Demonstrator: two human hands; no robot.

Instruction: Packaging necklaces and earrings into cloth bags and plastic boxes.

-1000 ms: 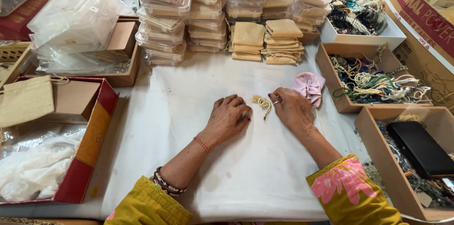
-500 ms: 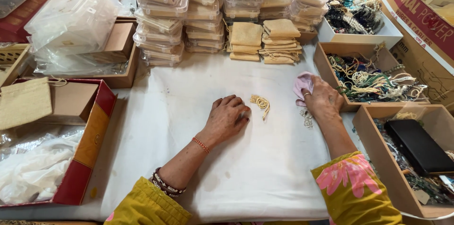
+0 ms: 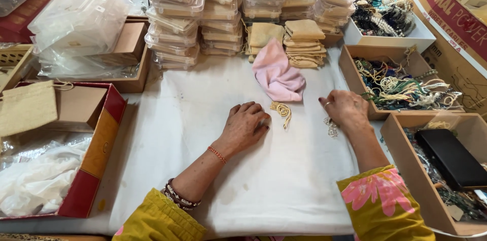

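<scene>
White-covered table [image 3: 203, 119], boxes all round. Left hand [image 3: 245, 127] flat, fingers loose, holding nothing, just beside gold chain [image 3: 280, 112] mid-table. Right hand [image 3: 346, 109] rests on silver piece [image 3: 332, 128], not gripping. Pink pouch [image 3: 277, 72] lies unfilled w/ nothing packed yet imo.

Mustard-yellow sleeves [image 3: 157, 223] (pink flowers on the right), beaded bracelets [image 3: 178, 196], finger ring [image 3: 327, 103].

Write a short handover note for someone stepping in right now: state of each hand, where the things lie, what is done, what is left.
Left hand: flat on the white cloth, empty, beside the gold chain.
Right hand: palm down, fingers over a small silver piece; grip unclear.
Pink pouch: lying loose beyond the chain, in front of the folded tan pouches.
Done: chain and pouch laid out.
Left: both pieces are still outside the pouch.
</scene>
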